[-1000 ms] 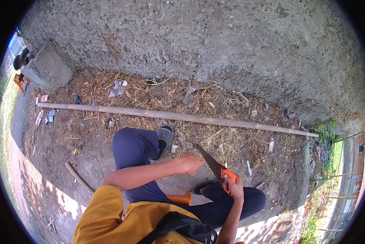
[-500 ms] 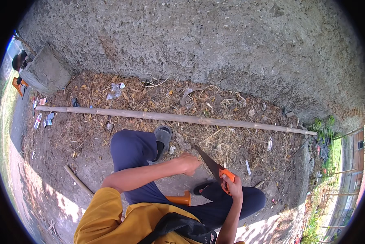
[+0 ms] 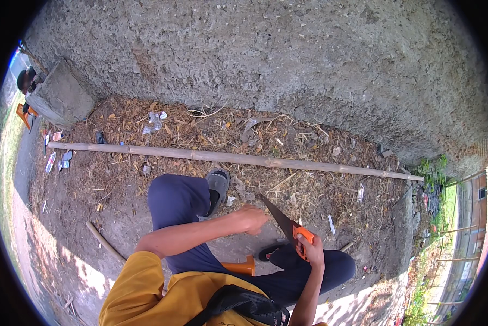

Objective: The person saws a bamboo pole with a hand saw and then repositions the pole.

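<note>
I see the right hand [image 3: 313,251] gripping the orange-handled saw [image 3: 286,223], tip just beside the fisted left hand [image 3: 249,218], pole [image 3: 222,156] lying past the left shoe [image 3: 218,186]; a careless wrist turn could rake the blade across those knuckles.

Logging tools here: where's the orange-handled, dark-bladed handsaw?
Just right of centre in the head view, the handsaw is in the right hand, its tip near the left hand.

The saw blade [image 3: 279,217] looks matt metal, its handle [image 3: 305,234] smooth plastic; the pole [image 3: 227,156] (woody, like bamboo) dull, the wall [image 3: 255,54] rough.
</note>
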The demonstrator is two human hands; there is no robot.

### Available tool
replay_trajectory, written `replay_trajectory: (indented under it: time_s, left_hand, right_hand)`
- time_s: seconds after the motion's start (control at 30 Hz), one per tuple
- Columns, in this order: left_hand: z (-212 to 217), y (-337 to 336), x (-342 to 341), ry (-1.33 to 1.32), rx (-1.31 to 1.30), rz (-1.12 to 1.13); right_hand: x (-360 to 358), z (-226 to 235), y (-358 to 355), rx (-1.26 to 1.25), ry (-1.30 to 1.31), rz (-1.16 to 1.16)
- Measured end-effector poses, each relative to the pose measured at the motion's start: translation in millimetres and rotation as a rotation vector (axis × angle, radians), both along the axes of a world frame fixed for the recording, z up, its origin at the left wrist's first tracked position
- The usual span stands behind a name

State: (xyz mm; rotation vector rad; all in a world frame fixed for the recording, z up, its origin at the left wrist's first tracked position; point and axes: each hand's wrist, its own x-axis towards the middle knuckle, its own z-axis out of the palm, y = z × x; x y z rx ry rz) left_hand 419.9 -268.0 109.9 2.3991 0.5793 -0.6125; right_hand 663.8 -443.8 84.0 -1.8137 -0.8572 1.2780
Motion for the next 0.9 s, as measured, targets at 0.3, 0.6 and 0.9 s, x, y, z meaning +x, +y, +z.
replay_trajectory:
  time_s: [0.3,0.6,0.9]
  left_hand:
    - [2.5,-0.5,-0.3,-0.039,-0.035,0.030]
    - [5.7,0.1,-1.6,-0.022,-0.021,0.004]
    - [3.7,-0.9,-2.6,-0.060,0.005,0.004]
  right_hand:
    - [1.7,-3.8,-1.1,0.003,0.012,-0.009]
    - [0.7,-1.3,-0.1,0.004,0.026,-0.021]
    - [0.2,1.0,0.5,0.017,0.037,-0.017]
